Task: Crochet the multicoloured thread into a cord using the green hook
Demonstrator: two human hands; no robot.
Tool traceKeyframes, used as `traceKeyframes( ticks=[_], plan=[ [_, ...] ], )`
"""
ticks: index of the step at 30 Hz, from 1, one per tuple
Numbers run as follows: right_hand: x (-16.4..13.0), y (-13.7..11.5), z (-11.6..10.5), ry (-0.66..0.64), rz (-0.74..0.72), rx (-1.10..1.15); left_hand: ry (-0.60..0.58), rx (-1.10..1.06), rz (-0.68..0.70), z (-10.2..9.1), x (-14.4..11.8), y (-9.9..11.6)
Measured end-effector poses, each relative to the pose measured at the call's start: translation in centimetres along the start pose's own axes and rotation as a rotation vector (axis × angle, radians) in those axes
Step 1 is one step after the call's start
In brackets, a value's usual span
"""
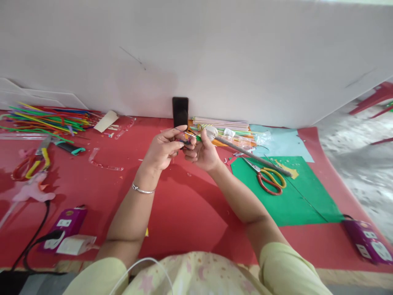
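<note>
In the head view, above the red desk point(184, 213) near its far edge, the left hand point(162, 149) and right hand point(204, 153) pinch a small colourful craft piece point(185, 140), seemingly light, bendable, best held by fingertips.

I count two pairs of scissors: one point(270, 178) on the green sheet, one point(30, 163) at my left. Two purple power strips, one point(63, 228) left, one point(367, 241) right. One black phone point(180, 111) against the wall. The coloured sticks point(46, 118) are too many to count.
</note>
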State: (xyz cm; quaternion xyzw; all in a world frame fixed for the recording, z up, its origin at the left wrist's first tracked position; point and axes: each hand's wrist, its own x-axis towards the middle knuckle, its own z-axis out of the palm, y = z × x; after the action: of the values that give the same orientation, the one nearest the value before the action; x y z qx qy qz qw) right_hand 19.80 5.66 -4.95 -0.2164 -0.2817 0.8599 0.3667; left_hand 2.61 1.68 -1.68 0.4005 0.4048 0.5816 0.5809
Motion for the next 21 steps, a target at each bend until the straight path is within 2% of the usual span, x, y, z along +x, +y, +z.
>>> traceKeyframes(
  ticks=[7,15,21],
  plan=[
    [0.07,-0.11,-0.22,-0.034,0.013,-0.022,-0.031,-0.014,-0.012,-0.27,0.14,-0.13],
    [0.01,-0.28,-0.46,-0.015,-0.023,-0.042,-0.012,0.085,0.068,-0.53,0.09,0.1],
    [0.05,-0.25,-0.71,-0.027,0.036,-0.039,-0.037,0.087,0.1,-0.72,0.15,-0.04]
  ],
)
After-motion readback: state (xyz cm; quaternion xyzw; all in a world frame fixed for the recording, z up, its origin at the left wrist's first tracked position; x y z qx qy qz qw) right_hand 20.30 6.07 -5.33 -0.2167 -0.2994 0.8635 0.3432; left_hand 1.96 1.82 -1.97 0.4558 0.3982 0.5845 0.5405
